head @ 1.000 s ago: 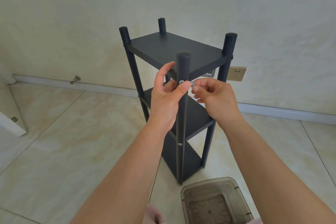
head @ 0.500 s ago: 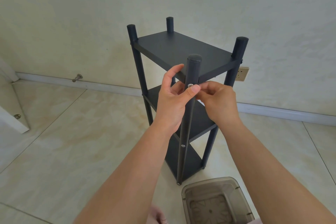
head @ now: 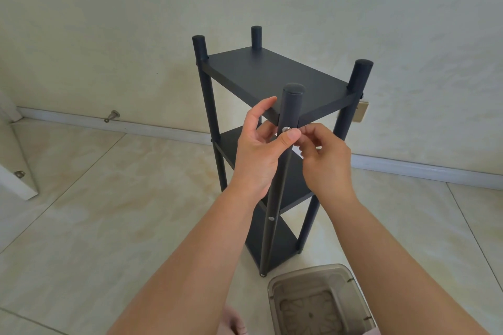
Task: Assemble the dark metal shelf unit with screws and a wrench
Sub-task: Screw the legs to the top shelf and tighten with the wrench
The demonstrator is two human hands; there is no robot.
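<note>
Shelf unit [head: 275, 76], dark metal, three tiers, four round capped posts; standing upright on a pale tiled floor [head: 109, 212], close to a cream wall [head: 136, 22] with white skirting. Nearest item: clear plastic bin [head: 318, 302], on the floor just before the unit's foot. Front post [head: 288, 109]: a silver screw [head: 285, 129] sits in its face at top-tier level; a second screw head [head: 271, 218] shows lower down at the middle tier. Left hand [head: 255, 155]: grip closed around the front post, thumb tip against the upper screw, forefinger raised beside the tier edge. Right hand [head: 324, 155]: grip pinched at the screw from the post's right side; whether a wrench lies inside it cannot be told. Handling, by judgement: frame stiff and fairly light, tall and narrow, so liable to rock or tip; best steadied by a post near the joint being worked. Painted tube looks smooth, possibly slippery. Screw small, easily dropped or cross-threaded; start by fingertip. Beyond: far posts, a wall socket [head: 360, 111] behind the right one, a doorstop [head: 112, 116] at the skirting, a white door edge [head: 16, 185] at left.
</note>
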